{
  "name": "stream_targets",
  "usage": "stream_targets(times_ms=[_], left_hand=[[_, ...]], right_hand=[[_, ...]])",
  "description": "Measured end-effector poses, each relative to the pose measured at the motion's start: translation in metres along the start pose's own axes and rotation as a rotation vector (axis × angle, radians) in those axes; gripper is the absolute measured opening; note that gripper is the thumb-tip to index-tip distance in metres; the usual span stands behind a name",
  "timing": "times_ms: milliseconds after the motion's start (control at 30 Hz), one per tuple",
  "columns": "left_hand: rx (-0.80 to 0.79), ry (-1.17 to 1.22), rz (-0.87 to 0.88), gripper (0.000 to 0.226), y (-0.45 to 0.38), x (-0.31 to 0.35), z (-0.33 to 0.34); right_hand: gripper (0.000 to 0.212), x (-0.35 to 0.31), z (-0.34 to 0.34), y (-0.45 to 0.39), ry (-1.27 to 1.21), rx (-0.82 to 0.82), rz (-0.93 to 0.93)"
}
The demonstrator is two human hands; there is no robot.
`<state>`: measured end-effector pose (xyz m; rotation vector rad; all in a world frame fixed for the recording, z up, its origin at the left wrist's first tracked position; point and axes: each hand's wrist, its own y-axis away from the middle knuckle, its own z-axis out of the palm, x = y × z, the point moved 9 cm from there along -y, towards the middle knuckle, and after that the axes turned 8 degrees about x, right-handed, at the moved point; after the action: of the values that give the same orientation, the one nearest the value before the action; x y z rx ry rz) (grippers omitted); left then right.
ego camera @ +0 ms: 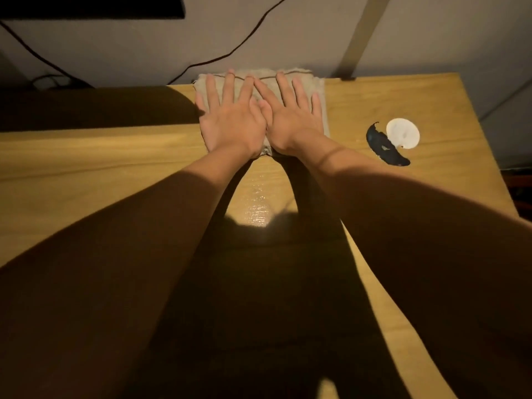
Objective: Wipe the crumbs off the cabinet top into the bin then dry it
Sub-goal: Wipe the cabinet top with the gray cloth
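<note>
Here the fingers (230, 87) of both hands lie spread flat, clenching nothing, left hand (230, 122) and right hand (290, 119) touching side by side on a beige cloth (319, 90). The cloth sits at 12 o'clock on the table (100, 168), at its far edge. A white disc (403, 136) beside a dark patch (383, 148) lies at 3 o'clock from the hands.
</note>
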<state>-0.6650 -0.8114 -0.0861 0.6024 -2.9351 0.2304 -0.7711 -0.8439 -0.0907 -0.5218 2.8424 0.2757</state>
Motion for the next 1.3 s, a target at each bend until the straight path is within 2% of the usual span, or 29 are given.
stream_targets(times_ms=[300, 633, 800, 1000, 1300], left_hand=[[-0.049, -0.028, 0.050, 0.056, 0.096, 0.017, -0.012], [-0.103, 0.122, 0.135, 0.059, 0.294, 0.058, -0.034], [-0.144, 0.101, 0.181, 0.056, 0.378, 0.079, -0.041], [-0.174, 0.091, 0.163, 0.055, 0.380, 0.083, -0.035], [-0.152, 0.109, 0.102, 0.056, 0.325, 0.097, -0.017]], right_hand=[[0.053, 0.021, 0.004, 0.098, -0.012, 0.044, 0.012], [0.053, 0.072, 0.015, 0.307, -0.013, 0.080, 0.055], [0.054, 0.099, 0.018, 0.391, -0.027, 0.078, 0.088], [0.051, 0.106, 0.027, 0.395, -0.054, 0.060, 0.167], [0.052, 0.118, 0.015, 0.334, -0.021, 0.117, 0.125]])
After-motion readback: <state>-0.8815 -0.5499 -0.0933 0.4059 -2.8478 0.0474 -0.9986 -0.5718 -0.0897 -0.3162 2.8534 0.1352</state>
